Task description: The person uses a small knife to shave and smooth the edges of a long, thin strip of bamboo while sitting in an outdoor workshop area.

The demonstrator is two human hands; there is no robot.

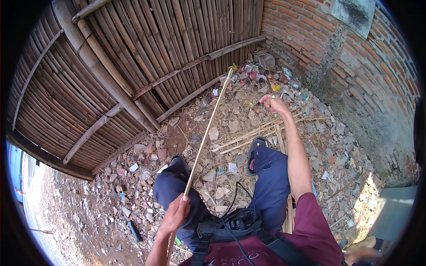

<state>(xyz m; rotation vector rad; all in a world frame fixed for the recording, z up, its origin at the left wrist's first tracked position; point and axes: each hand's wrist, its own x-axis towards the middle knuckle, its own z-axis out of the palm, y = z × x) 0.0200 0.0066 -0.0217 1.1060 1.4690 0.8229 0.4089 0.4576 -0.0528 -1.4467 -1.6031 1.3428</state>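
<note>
A long, pale bamboo strip (208, 133) slants from beside my left thigh up toward the far corner. My left hand (176, 216) is closed around its lower part, with the thumb along the strip. Further off on the right, my right hand (274, 105) is bent into a fist, well apart from that strip. Green ends of a handle show at both sides of the fist, and a thin dark part, perhaps a blade, points away from it. More split bamboo strips (280, 138) lie on the ground below my right hand and beside my right leg.
A bamboo-slat wall (173, 48) with pole rails rises at the left and ahead, meeting a brick wall (301, 40) on the right. Rubble and litter (133, 190) cover the ground around my feet. A dark cable (233, 197) loops over gear at my waist.
</note>
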